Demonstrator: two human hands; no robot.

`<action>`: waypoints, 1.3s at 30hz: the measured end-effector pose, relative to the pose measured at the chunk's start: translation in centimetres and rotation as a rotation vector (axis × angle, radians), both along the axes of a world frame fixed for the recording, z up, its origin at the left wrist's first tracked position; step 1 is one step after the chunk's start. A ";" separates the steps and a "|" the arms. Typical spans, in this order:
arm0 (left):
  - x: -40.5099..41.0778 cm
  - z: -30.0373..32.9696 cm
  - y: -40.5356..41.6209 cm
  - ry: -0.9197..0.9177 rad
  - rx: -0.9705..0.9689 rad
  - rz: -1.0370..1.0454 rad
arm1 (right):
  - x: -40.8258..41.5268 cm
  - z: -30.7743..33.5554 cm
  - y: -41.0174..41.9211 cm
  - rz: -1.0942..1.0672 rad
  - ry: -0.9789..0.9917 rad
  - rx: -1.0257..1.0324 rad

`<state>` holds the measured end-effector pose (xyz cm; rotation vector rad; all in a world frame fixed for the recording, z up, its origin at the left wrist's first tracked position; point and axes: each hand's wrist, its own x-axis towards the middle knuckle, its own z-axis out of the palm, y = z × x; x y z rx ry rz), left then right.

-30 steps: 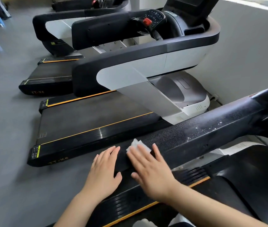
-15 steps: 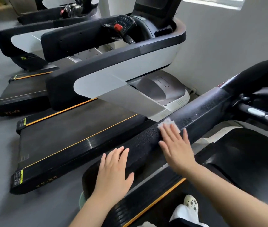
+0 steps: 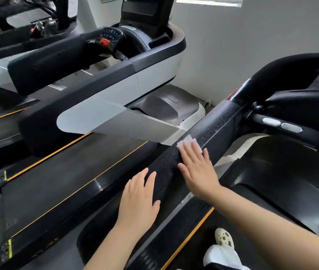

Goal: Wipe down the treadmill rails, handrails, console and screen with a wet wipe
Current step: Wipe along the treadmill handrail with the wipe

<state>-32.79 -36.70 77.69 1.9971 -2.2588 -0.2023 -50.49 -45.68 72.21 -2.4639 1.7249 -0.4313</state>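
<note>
A long black textured handrail of the treadmill I stand on runs from lower left to upper right. My right hand lies flat on it with straight fingers, pressing a white wet wipe whose edge shows past the fingertips. My left hand rests flat on the lower part of the same rail, fingers straight, holding nothing. The console area with two silver grip sensors sits at the right.
A second treadmill with a black-and-white side arm, red stop button and orange-lined belt stands close on the left. A white wall is ahead. My foot in a white perforated shoe stands on the deck.
My right hand has slid the wipe up the handrail from its lower end toward the console. My left hand has followed a little way up the rail, still flat.
</note>
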 end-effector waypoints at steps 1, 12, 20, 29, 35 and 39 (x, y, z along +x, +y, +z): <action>-0.3 0.0 -0.4 -0.002 -0.004 -0.010 | 0.5 -0.8 1.9 0.114 0.011 -0.059; -4.6 0.8 -4.7 -0.022 -0.007 -0.115 | -8.4 1.4 -8.5 -0.244 -0.058 0.116; -8.8 1.2 -8.8 -0.039 -0.013 -0.161 | -10.2 -0.5 -5.6 0.234 0.094 -0.085; -13.1 1.6 -12.3 -0.056 -0.024 -0.156 | -12.4 0.0 -9.1 0.138 -0.003 -0.069; -16.4 2.1 -16.2 -0.113 -0.003 -0.190 | -17.7 0.4 -14.9 0.035 -0.011 -0.058; -18.8 2.1 -19.0 -0.144 0.012 -0.203 | -19.3 1.9 -19.0 -0.162 -0.047 0.093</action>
